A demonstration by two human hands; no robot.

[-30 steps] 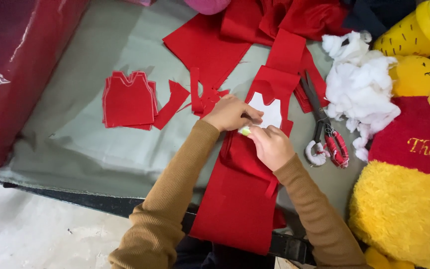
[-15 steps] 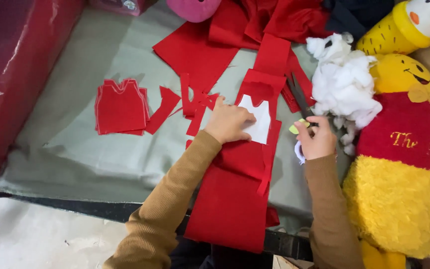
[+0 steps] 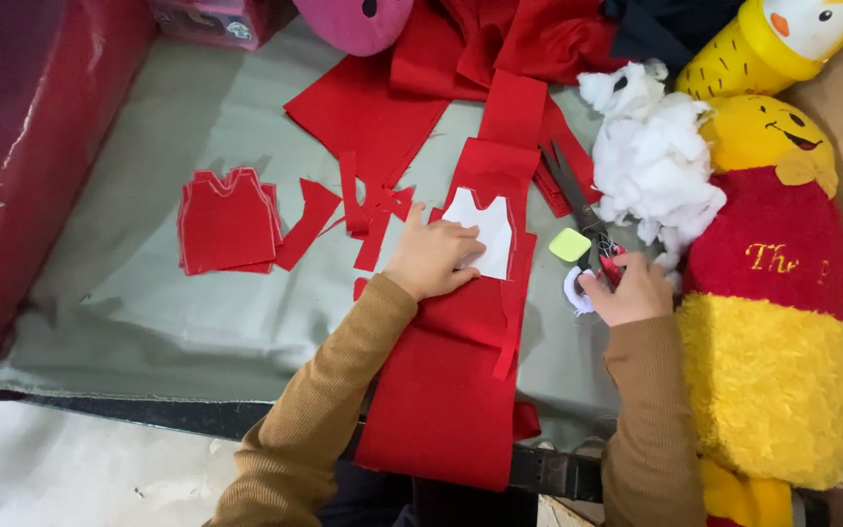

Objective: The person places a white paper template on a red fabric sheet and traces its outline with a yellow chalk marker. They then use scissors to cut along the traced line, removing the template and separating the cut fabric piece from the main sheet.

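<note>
paper pattern (image 3: 485,226) lies on fabric strip (image 3: 461,342), scissors (image 3: 578,210) right, stuffing (image 3: 651,161) beyond.

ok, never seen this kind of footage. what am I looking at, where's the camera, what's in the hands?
There is no machine here: a person works with bare hands, filmed by a camera worn on the head and looking down. The left hand presses flat on a white paper pattern lying on a long strip of red felt. The right hand grips the handles of scissors lying on the grey table cover. A small pale green piece lies beside them. Around them are a stack of cut red vest shapes, white stuffing and a yellow and red plush toy.
</note>
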